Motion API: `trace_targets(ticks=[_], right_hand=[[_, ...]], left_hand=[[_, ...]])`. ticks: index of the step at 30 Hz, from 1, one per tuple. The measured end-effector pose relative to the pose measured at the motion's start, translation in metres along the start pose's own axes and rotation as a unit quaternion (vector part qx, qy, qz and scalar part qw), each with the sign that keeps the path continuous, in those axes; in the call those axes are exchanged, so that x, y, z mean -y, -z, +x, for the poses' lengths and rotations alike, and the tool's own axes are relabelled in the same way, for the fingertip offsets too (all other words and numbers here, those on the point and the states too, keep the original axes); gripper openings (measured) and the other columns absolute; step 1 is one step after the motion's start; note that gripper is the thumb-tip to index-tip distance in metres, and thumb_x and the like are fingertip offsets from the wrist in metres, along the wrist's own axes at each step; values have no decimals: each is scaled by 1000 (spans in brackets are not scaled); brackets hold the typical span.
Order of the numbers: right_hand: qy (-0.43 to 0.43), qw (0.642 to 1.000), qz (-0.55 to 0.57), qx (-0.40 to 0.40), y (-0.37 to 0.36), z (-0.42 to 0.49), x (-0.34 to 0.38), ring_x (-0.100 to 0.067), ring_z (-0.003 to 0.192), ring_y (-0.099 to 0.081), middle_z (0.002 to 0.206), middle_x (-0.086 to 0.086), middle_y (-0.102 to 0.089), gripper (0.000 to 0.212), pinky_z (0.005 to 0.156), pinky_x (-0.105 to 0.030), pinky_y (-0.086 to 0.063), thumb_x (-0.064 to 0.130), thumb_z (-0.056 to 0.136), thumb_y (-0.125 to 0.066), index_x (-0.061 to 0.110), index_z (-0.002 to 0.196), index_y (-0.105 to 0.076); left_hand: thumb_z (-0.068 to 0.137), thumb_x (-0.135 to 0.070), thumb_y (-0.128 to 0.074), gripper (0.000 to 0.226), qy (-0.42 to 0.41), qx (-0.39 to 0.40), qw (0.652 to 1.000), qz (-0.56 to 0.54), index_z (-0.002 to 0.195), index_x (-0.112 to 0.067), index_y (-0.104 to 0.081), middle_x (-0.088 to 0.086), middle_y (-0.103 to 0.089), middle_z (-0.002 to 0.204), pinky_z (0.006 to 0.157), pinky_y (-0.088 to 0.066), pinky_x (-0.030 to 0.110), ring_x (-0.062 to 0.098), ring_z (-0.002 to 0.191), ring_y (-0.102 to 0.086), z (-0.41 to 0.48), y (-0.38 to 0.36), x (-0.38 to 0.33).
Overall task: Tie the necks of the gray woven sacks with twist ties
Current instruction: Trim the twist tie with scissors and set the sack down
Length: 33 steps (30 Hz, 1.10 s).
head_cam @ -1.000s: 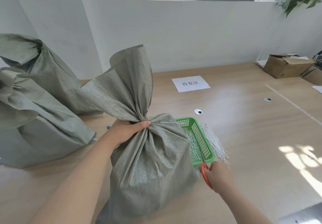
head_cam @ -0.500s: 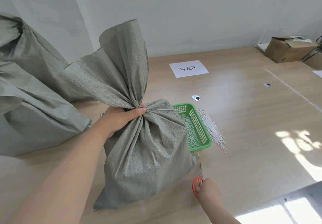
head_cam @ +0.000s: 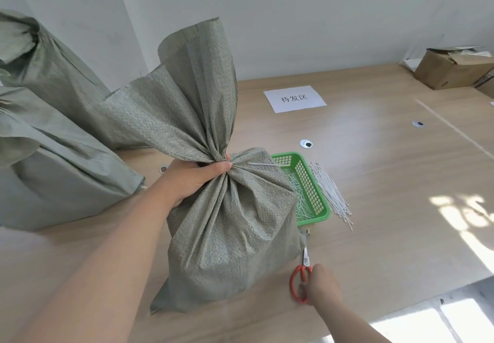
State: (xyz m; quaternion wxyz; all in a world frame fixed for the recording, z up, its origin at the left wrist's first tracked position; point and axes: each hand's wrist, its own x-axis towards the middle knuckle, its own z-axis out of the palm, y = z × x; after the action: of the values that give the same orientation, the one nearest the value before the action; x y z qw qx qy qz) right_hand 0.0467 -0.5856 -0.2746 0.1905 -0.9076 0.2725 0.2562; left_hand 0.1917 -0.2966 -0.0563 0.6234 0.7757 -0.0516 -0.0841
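A gray woven sack [head_cam: 230, 235] stands upright on the wooden table, its neck gathered and its top fanned out above. My left hand [head_cam: 195, 177] grips the gathered neck. A white twist tie [head_cam: 263, 164] sticks out to the right from the neck. My right hand [head_cam: 322, 286] holds red-handled scissors [head_cam: 302, 276] on the table by the sack's lower right corner, blades pointing away from me. A green plastic basket [head_cam: 311, 182] with white ties sits behind the sack, and a loose bundle of white ties [head_cam: 331, 195] lies to its right.
Two more gray sacks [head_cam: 53, 139] stand at the left against the wall. A white paper label [head_cam: 294, 98] lies at the table's middle back. A cardboard box [head_cam: 454, 70] sits at the far right. The table's front edge runs at the lower right.
My right hand has moved with the scissors from the basket's front edge down to the table near me. The left hand keeps its grip on the neck.
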Motion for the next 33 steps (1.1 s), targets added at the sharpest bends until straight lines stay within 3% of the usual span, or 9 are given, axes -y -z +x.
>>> trace_targets(ticks=[2, 6, 10, 14, 17, 19, 22, 27, 33], right_hand=[[14, 1000, 0, -17, 14, 5, 3, -26, 95, -65, 100, -7, -67, 32, 66, -26, -39, 35, 87, -67, 20, 71, -43], [80, 975, 168, -120, 63, 15, 30, -23, 74, -64, 79, -5, -72, 21, 71, -31, -52, 30, 86, -68, 10, 89, -72], [166, 883, 394, -195, 137, -9, 79, -20, 70, -69, 73, -1, -72, 14, 73, -39, -59, 11, 90, -61, 19, 95, -71], [277, 805, 509, -123, 197, -57, 123, -12, 63, -64, 75, -2, -70, 12, 60, -29, -55, 17, 95, -62, 16, 91, -73], [313, 828, 460, -75, 210, -76, 138, -10, 61, -62, 71, 0, -69, 12, 60, -30, -54, 28, 88, -72, 17, 85, -76], [312, 840, 439, -65, 210, -82, 141, -11, 58, -60, 66, 0, -70, 8, 59, -30, -53, 23, 83, -77, 16, 80, -76], [306, 847, 427, -75, 209, -82, 141, -11, 56, -60, 63, -2, -71, 6, 60, -30, -53, 9, 81, -76, 12, 76, -77], [320, 823, 461, -90, 218, -69, 133, -13, 56, -57, 61, -2, -66, 4, 59, -26, -54, 7, 83, -75, 10, 82, -77], [244, 806, 529, -106, 219, -16, 121, -16, 59, -55, 68, -7, -63, 1, 61, -28, -52, 6, 85, -74, 6, 85, -75]], left_hand=[[81, -22, -78, 19, -3, 0, 1000, -1, 100, -26, -76, -19, -75, 101, 89, -43, 13, -7, 100, -66, -1, -1, 0], [80, -25, -79, 22, 2, -3, 1000, 0, 102, -25, -77, -18, -75, 103, 93, -43, 16, -6, 102, -66, -3, -1, 1], [78, -31, -81, 29, -1, -6, 1000, 11, 106, -25, -76, -19, -75, 105, 97, -42, 19, -7, 104, -65, -4, -1, 1], [62, -53, -85, 55, 3, 2, 1000, 10, 108, -25, -76, -17, -74, 110, 106, -41, 27, -1, 110, -64, -6, -1, -2], [63, -52, -82, 48, 2, 6, 1000, 13, 105, -29, -77, -17, -74, 110, 111, -40, 33, 0, 111, -64, -8, -1, -4], [71, -43, -83, 39, 3, 9, 1000, 13, 107, -28, -76, -17, -73, 111, 113, -39, 35, -1, 112, -64, -10, -2, -5], [63, -55, -81, 60, 6, 7, 1000, 15, 114, -24, -74, -16, -72, 115, 113, -39, 36, 0, 114, -63, -12, -3, -7], [55, -64, -79, 70, 10, -2, 999, 30, 113, -25, -74, -15, -73, 115, 113, -40, 38, 2, 114, -63, -13, -2, -7], [47, -74, -81, 75, 15, -4, 999, 31, 107, -30, -76, -16, -73, 113, 113, -39, 39, 3, 114, -63, -12, -3, -7]])
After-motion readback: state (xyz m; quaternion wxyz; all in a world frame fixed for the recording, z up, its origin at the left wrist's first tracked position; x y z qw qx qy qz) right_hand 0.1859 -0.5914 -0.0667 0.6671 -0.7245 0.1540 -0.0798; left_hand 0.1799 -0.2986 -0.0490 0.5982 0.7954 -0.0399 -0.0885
